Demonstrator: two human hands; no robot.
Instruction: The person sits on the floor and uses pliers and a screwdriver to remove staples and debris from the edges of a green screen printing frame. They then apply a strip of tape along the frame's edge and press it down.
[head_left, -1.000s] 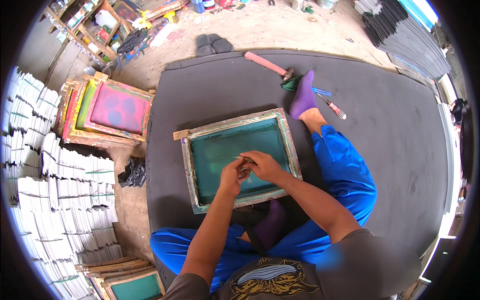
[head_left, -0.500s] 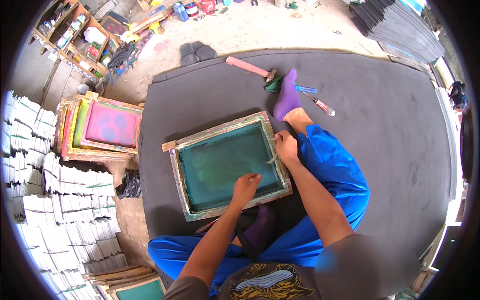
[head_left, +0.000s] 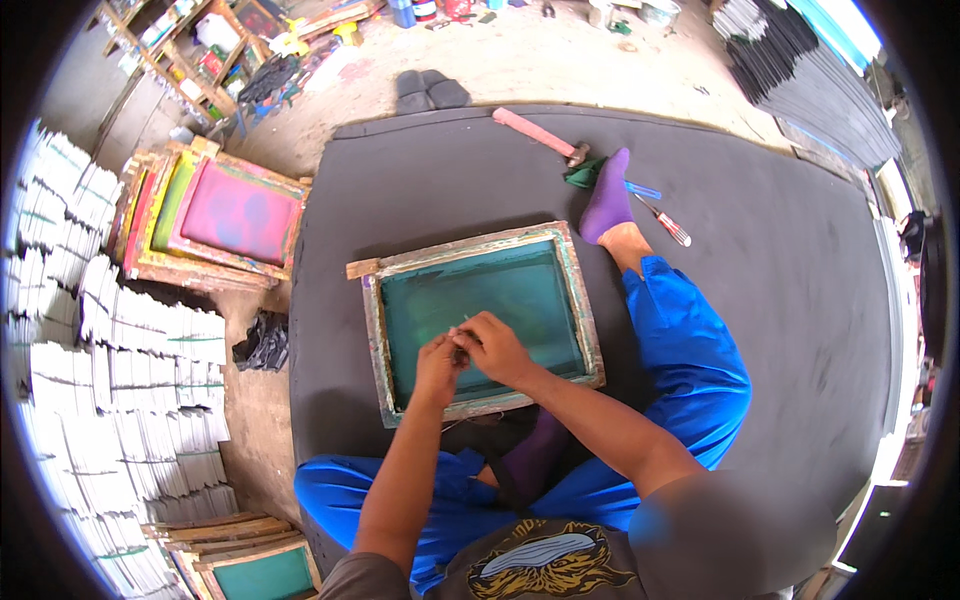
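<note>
A wooden-framed printing screen (head_left: 585,310) with green mesh (head_left: 530,300) lies flat before my crossed legs. Over the middle of the mesh, my two hands meet, fingertips together. My left hand (head_left: 438,368) is closed in a pinch; whatever it holds is hidden by the fingers. My right hand (head_left: 497,348) is pinched too, with a small bit of a thin pale strip (head_left: 466,319) showing at its fingertips. The frame's wood is stained and paint-crusted, and a short wooden piece (head_left: 363,268) juts from its far left corner.
Beyond the screen lie a pink-handled hammer (head_left: 530,128), a green cloth (head_left: 583,174) and a screwdriver (head_left: 668,222) near my purple-socked foot (head_left: 608,200). More screens (head_left: 240,212) lean at the left edge of the dark mat (head_left: 800,300). Bundled white stacks (head_left: 150,370) rise at far left.
My right hand has left the frame's right side and come across to meet my left. My left hand has shifted left and slightly up. The whole view has turned a little.
</note>
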